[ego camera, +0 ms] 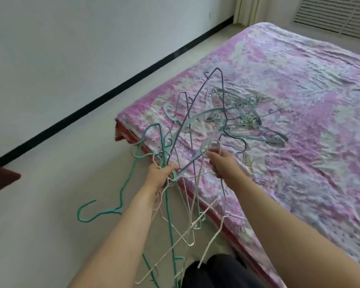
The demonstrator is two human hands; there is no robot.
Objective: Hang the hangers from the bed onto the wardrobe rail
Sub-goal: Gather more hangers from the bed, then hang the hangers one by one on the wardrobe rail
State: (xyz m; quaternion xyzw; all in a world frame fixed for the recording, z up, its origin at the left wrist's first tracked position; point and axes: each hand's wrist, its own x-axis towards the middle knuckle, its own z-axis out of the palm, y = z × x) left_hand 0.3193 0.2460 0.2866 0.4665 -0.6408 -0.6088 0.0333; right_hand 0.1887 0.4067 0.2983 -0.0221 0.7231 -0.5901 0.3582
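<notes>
My left hand and right hand each gripped tangled hangers; I feared snagged hooks spilling some near the bed.

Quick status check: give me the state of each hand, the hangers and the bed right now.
left hand: grips a tangled bunch of hangers
right hand: holds thin wire hangers
held hangers: lifted, tangled, dangling beside the bed edge
loose hangers: lying piled on the bed
bed: covered with a wrinkled pink floral sheet

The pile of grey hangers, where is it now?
The grey hangers lie on the pink bedspread, near the bed's left edge, beyond the right hand.
</notes>
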